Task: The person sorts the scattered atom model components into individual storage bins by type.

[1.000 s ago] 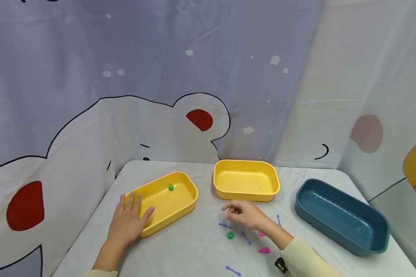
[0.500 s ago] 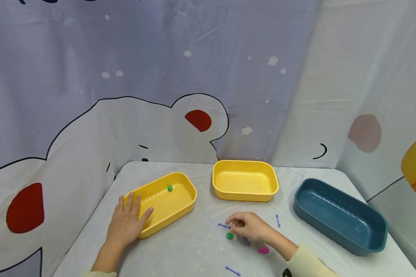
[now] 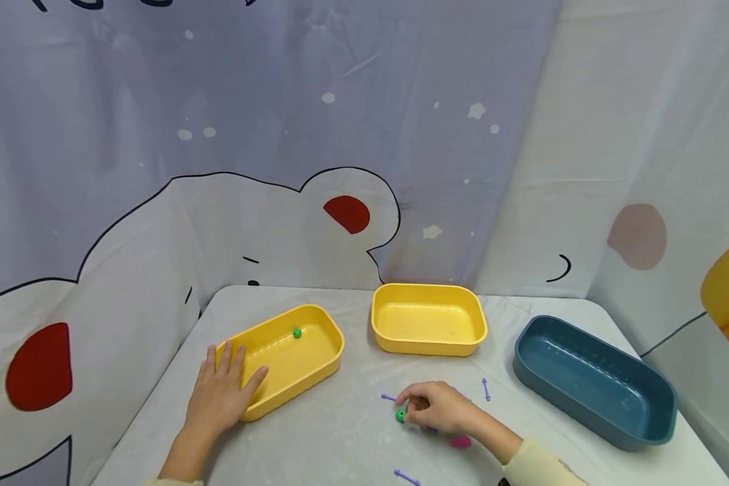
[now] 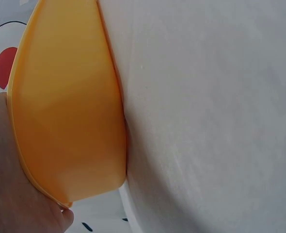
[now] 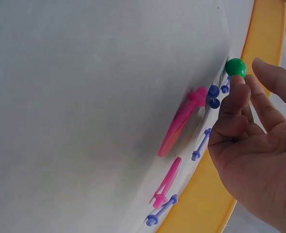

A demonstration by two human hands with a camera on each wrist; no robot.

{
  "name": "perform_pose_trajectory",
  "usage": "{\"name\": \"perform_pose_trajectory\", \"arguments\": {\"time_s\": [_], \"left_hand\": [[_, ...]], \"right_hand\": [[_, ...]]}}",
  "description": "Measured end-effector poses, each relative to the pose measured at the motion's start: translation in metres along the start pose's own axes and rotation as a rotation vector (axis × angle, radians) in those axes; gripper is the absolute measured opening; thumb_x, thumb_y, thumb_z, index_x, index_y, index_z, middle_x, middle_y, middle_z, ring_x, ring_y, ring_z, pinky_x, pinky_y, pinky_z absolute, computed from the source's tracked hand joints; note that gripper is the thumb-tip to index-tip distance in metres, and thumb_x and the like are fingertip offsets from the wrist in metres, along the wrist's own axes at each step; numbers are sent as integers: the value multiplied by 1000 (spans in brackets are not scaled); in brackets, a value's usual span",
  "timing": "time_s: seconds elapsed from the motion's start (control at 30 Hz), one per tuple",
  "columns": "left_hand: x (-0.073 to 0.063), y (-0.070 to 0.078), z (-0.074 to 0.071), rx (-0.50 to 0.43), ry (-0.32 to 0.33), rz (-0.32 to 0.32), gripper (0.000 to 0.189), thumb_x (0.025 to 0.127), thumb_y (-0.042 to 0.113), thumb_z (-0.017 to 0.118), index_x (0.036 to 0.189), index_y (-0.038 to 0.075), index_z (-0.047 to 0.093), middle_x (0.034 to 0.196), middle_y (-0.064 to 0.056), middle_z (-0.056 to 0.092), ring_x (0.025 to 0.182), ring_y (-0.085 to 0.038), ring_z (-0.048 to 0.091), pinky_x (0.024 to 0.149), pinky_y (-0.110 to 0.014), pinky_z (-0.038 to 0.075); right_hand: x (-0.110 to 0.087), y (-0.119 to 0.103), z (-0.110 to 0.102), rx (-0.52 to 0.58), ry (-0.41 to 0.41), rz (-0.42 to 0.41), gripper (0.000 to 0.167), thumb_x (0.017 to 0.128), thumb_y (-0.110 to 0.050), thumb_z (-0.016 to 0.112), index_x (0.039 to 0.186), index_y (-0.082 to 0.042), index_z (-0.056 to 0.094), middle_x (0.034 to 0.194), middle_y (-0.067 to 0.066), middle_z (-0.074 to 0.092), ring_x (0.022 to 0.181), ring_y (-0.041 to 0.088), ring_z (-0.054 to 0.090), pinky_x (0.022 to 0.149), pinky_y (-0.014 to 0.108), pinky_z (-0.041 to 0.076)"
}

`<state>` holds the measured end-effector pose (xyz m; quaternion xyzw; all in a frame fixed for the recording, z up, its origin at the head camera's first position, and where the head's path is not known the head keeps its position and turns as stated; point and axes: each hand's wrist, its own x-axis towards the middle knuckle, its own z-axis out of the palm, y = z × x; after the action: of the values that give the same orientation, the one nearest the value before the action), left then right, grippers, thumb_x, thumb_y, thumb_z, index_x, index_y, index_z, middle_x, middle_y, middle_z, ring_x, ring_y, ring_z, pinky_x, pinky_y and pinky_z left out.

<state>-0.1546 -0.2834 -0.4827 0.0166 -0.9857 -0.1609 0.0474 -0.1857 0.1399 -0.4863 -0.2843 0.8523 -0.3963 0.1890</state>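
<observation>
My left hand (image 3: 219, 395) lies with straight, spread fingers over the near-left end of a yellow tray (image 3: 318, 373). Inside that tray is a green bead (image 3: 297, 333). My right hand (image 3: 440, 407) is low over the table, its thumb and index finger at a second green bead (image 3: 400, 416); the right wrist view shows this bead (image 5: 235, 67) at the fingertips. Around the hand lie small purple rods with knobbed ends (image 3: 486, 389) and a pink teardrop-shaped piece (image 3: 460, 442). The right wrist view shows two pink pieces (image 5: 182, 121), one partly hidden by the hand in the head view.
A second yellow tray (image 3: 428, 347) stands at the back middle. On the right is a dark blue tray (image 3: 589, 415). One purple rod (image 3: 407, 477) lies near the front. A printed curtain (image 3: 279, 229) hangs behind the white-covered table (image 3: 316, 445).
My right hand has come down and nearer, with its thumb and index finger now at the green bead on the table. My left hand has stayed on the yellow tray.
</observation>
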Motion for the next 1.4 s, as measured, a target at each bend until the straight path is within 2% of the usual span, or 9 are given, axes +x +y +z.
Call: {"name": "perform_pose_trajectory", "arguments": {"time_s": [0.3,0.57,0.8,1.07,1.4], "left_hand": [[0,-1,1,-12,-7,-8,93,101,69,31,156,-6,28,162,-34,14,150,-54,-1,120,-67,3],[-1,-1,1,-9,2,-12,92,101,68,32,156,-6,30,162,-33,16,150,-54,0,119,-67,6],[-2,-1,1,6,0,-14,90,102,67,31,155,-6,31,162,-33,16,150,-55,3,120,-67,7],[0,-1,2,8,7,-14,90,102,68,31,155,-5,31,162,-33,16,150,-55,4,120,-67,7],[-1,0,1,-3,-7,-22,91,102,68,30,156,-5,28,163,-32,14,150,-54,0,120,-66,5]], "right_hand": [[2,-1,4,-11,-32,-24,14,88,-13,78,102,-15,75,75,-10,61,67,0,53,64,20,45],[5,-3,7,-76,-15,-69,16,85,-7,79,99,-13,75,72,-13,59,68,-3,51,68,19,45],[8,-5,10,-109,-11,-49,16,84,-3,79,95,-13,74,71,-11,57,67,-2,49,64,20,44],[8,-8,8,-126,10,-28,11,86,-8,78,94,-15,74,72,-12,58,67,-1,50,64,21,44],[9,-6,2,-92,40,-15,12,87,-10,75,97,-16,74,76,-12,60,66,0,52,59,20,45]]}}
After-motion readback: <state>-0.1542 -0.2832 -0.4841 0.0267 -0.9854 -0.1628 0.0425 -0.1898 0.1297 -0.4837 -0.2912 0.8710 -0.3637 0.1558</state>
